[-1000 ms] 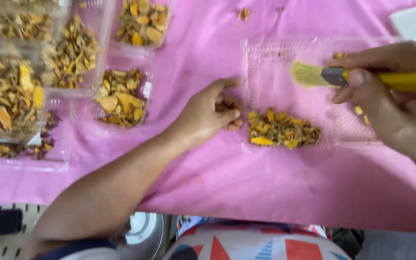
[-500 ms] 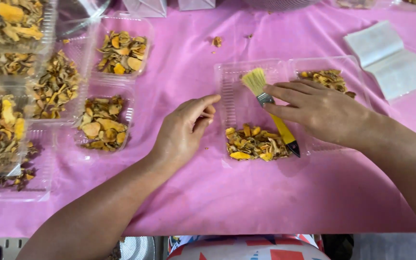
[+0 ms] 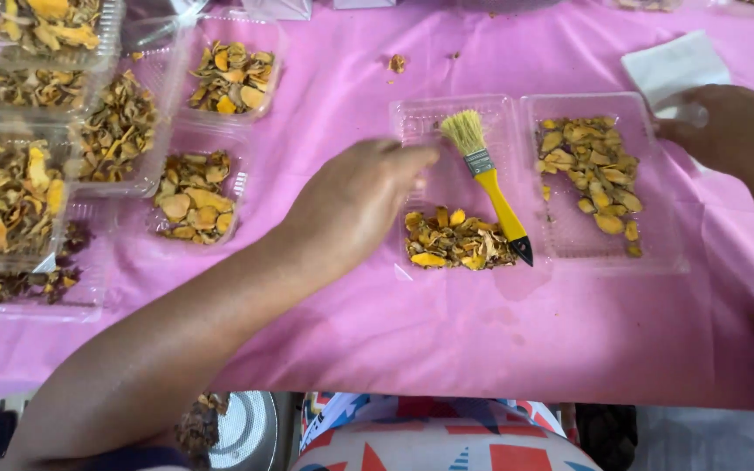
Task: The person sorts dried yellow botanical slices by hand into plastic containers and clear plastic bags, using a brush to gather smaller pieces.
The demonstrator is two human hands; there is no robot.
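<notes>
The left hand (image 3: pixel 355 205) lies over the near-left edge of the open clear clamshell tray (image 3: pixel 517 109), its fingers (image 3: pixel 412 159) loosely curled and holding nothing; the fingertips rest at or just above the rim of the tray's left half, though contact cannot be confirmed. The yellow-handled brush (image 3: pixel 490 183) lies free just to the right of those fingertips, inside that left half, long axis running diagonally: pale bristles at the far end toward the left, dark handle tip at the near end toward the right, resting against a small heap of dried yellow slices (image 3: pixel 455 240). The left hand is plainly the nearer to the brush. The right hand (image 3: pixel 730 131) sits well apart at the far-right corner of the tray, fingers bent down onto a white folded paper (image 3: pixel 669 65); whether it grips the paper cannot be told. The tray's right half holds a loose scatter of dried slices (image 3: pixel 591 170). To the left on the pink-covered bench (image 3: pixel 482 331), several more clear containers (image 3: pixel 194 196) stand filled with similar dried orange-yellow pieces, and a few crumbs (image 3: pixel 396 63) lie on the cloth beyond the tray.
</notes>
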